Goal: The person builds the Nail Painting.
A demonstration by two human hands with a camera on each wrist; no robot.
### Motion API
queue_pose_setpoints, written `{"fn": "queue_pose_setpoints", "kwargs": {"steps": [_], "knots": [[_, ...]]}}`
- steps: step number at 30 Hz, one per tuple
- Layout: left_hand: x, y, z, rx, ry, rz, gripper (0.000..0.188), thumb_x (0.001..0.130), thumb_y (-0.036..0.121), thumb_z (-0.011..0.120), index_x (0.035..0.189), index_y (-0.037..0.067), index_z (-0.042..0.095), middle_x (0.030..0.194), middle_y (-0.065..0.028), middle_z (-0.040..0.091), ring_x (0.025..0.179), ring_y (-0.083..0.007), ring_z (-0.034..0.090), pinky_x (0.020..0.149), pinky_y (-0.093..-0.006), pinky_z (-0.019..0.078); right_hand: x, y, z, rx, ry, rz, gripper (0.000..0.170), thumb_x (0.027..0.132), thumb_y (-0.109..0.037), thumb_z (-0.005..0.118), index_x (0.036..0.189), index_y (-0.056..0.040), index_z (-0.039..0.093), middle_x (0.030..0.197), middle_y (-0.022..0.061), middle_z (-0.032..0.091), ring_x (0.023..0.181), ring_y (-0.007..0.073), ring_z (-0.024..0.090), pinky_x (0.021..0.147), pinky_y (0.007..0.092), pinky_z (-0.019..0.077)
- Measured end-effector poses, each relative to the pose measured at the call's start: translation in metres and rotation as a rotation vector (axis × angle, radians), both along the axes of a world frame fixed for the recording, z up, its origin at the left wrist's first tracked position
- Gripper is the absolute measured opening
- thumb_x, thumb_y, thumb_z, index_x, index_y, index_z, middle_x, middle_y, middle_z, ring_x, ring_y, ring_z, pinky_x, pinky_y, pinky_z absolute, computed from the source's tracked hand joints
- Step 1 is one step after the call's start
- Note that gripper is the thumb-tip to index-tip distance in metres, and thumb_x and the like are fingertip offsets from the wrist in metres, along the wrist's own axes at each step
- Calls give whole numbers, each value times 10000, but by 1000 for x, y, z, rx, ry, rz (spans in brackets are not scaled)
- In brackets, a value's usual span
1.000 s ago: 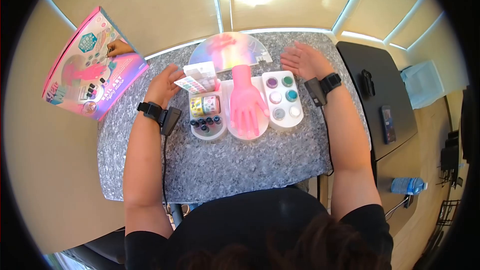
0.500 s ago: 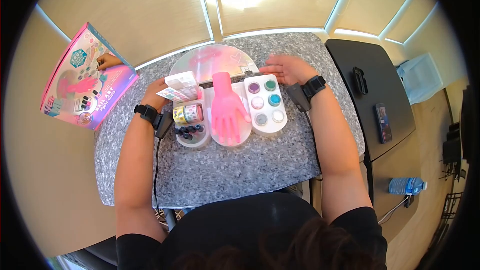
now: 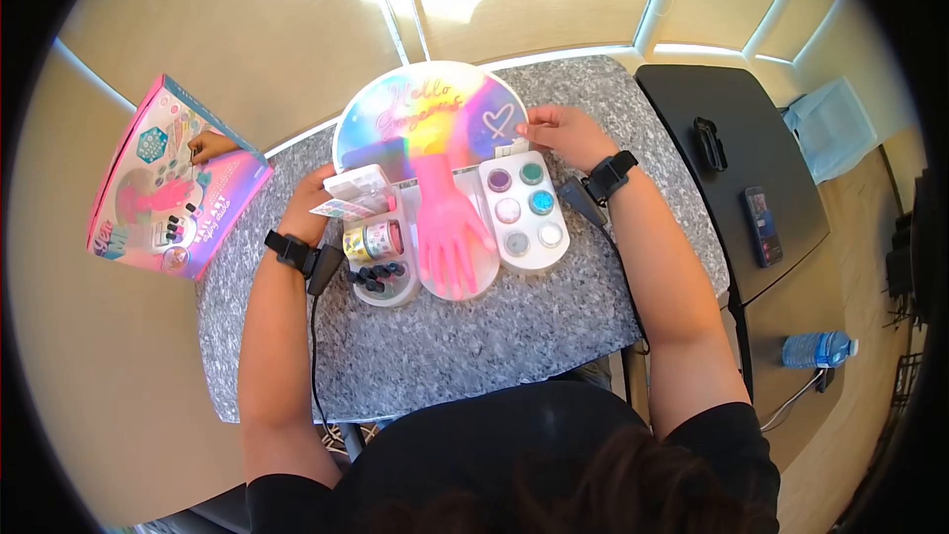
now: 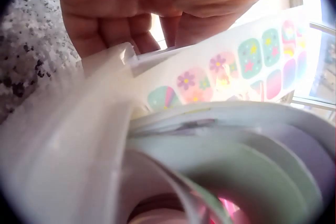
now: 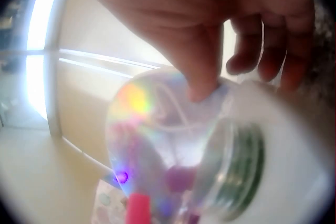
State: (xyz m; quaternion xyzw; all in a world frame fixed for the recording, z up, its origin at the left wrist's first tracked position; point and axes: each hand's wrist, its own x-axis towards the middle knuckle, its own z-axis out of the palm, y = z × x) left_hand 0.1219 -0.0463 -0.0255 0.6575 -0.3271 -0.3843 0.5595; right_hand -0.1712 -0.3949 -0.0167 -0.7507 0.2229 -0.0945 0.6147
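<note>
A shiny rainbow backdrop panel with rounded top, "Hello" lettering and a heart stands tilted up behind a white nail-art station. My right hand pinches its right edge, with the thumb on the front face. At the panel's left edge, my left hand grips with its fingertips hidden behind the nail sticker sheet. Between the hands lies a pink model hand on the station's middle base. Glitter pots fill the white right-hand tray.
Tape rolls and dark-capped polish bottles sit in the left compartment. A nail art box stands at the left of the speckled table. On a dark side table are a phone and a water bottle.
The panel has swung up from leaning back to more upright, its lettering now showing. My right hand has moved in from open beside it to its right edge; the left has closed in on the left.
</note>
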Motion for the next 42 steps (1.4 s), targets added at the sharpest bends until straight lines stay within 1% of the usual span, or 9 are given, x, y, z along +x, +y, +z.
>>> {"fn": "queue_pose_setpoints", "kwargs": {"steps": [4,10,15,28,31,33,35,37,42], "knots": [[-2,13,4,-46,117,-15,429,1048,16,685,1477,5,699,1341,-87,790,1208,-192,752,1063,-364,594,-6,2,6,61,-102,111,273,1112,-240,761,1296,-38,766,1133,13,801,1012,96,726,964,304,597],[-10,20,4,-73,-41,4,391,1079,8,650,1465,20,710,1320,-82,798,1180,-176,753,1068,-347,584,-11,12,12,-51,-85,131,238,1123,-147,724,1313,-7,754,1178,24,807,1060,90,729,975,291,590],[-15,27,-8,-29,-225,1,331,1096,-10,635,1403,24,754,1276,-68,817,1167,-164,758,1043,-342,595,-18,16,6,-43,-81,125,188,1083,-147,781,1197,2,795,1018,13,811,943,61,704,859,270,561],[-26,32,-7,48,-235,23,287,1049,30,733,1321,57,820,1268,-55,841,1162,-142,751,1038,-355,585,-27,19,-4,-114,-10,113,201,1080,-128,780,1202,22,834,1068,21,827,1007,84,717,925,304,589],[-31,38,6,91,-275,-52,383,1083,91,712,1463,51,725,1375,-102,799,1258,-175,727,1101,-365,569,-38,19,4,-239,127,183,386,1109,-153,747,1457,13,728,1336,108,797,1200,141,717,1057,328,573],[-47,54,12,43,11,190,498,1133,101,608,1625,37,555,1506,-164,716,1377,-231,681,1177,-398,543,-64,32,1,-48,-160,107,629,1174,-273,651,1718,-23,456,1657,183,600,1489,248,595,1242,401,471],[-56,85,9,54,29,153,594,1180,209,573,1719,37,393,1631,-226,608,1446,-286,641,1224,-422,518,-94,42,26,2,-74,86,754,1198,-385,593,1790,-34,285,1805,206,398,1654,299,408,1334,414,361],[-86,108,26,11,214,280,604,1204,282,536,1724,16,385,1653,-267,579,1484,-327,625,1255,-443,496,-118,65,26,187,-103,-43,752,1192,-457,579,1764,-22,357,1761,211,464,1621,327,463,1321,475,382],[-144,147,39,-51,395,283,636,1224,339,470,1739,-13,345,1670,-307,544,1536,-382,579,1272,-469,483,-168,114,34,318,22,90,694,1197,-428,570,1706,27,452,1701,193,533,1582,302,508,1284,456,442]]}}
